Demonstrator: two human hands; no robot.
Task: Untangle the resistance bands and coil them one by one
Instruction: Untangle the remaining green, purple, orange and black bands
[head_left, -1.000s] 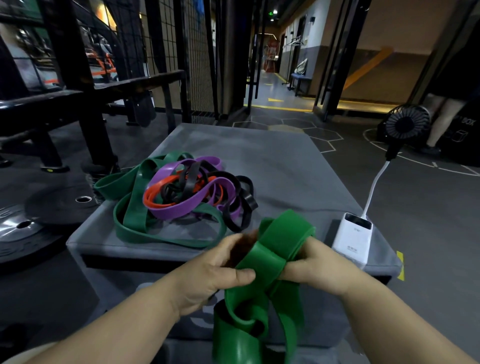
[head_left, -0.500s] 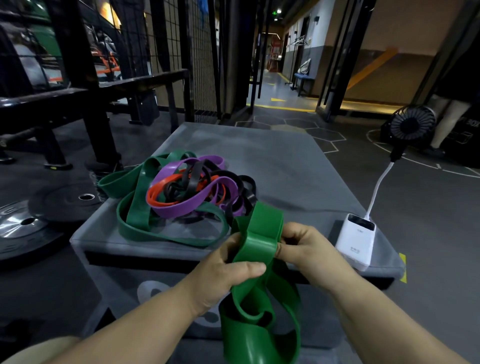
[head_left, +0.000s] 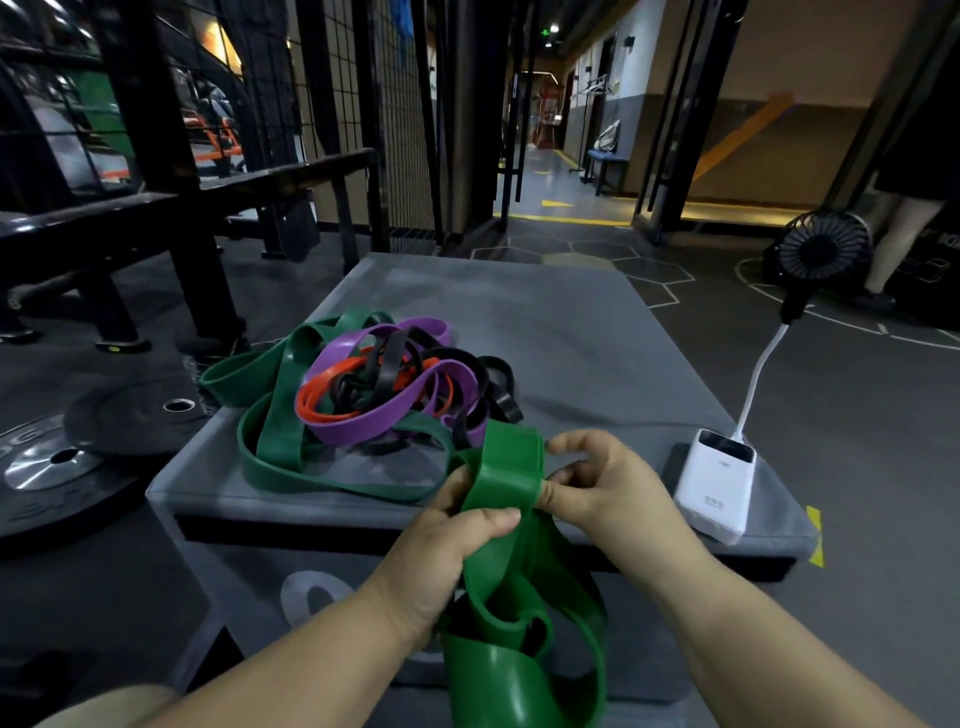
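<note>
Green resistance band (head_left: 511, 473) sits folded over the near edge of the worktop (head_left: 571, 338), its rest hanging below. Your left hand (head_left: 441, 551) grips the fold, thumb across it. Your right hand (head_left: 602, 493) pinches its right edge, fingers curled. Tangled bands (head_left: 374, 395) lie behind.

Place: a gym
Weights: black weight plates (head_left: 124, 421) lie on the dark floor (head_left: 779, 415) at left
Frames: black steel rack (head_left: 171, 156), wire mesh partition (head_left: 400, 104)
Gear: tangled resistance bands (head_left: 374, 400) on a grey padded worktop (head_left: 571, 338)
Markings: painted hexagon lines (head_left: 623, 260)
</note>
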